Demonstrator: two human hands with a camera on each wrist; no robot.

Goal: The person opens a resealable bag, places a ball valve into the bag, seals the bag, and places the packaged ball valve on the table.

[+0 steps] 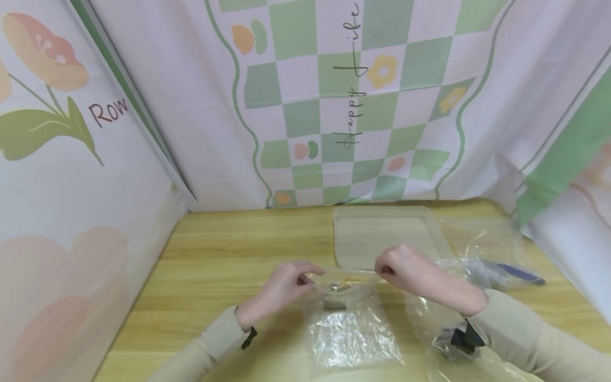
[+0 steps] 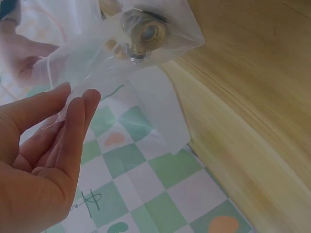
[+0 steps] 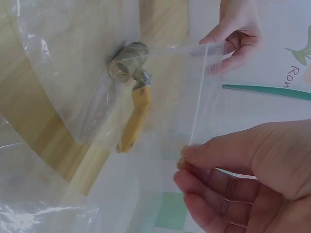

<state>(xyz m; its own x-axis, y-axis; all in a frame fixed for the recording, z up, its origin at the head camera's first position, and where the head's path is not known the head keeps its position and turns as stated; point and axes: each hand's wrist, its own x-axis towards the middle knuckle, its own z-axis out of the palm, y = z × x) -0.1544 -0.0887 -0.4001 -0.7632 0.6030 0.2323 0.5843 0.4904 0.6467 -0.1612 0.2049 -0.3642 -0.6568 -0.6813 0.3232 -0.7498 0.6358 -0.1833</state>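
Observation:
A clear zip-top plastic bag (image 1: 355,339) is held by its top edge between both hands. Inside it lies a brass ball valve (image 3: 129,60) with a yellow lever handle (image 3: 133,119); the left wrist view shows the round opening of the valve (image 2: 146,34) through the film. My left hand (image 1: 286,284) pinches one top corner between thumb and fingers. At the opposite corner, my right hand (image 1: 406,268) pinches the edge, with thumb against forefinger in the right wrist view. The bag's lower part hangs toward the table's near side.
Behind the right hand, a pale shallow tray (image 1: 382,212) lies on the wooden table (image 1: 238,233). Farther right is a clear bag with a blue-handled item (image 1: 520,273). More clear plastic (image 1: 420,318) lies under the right forearm. Printed curtains (image 1: 296,79) surround the table.

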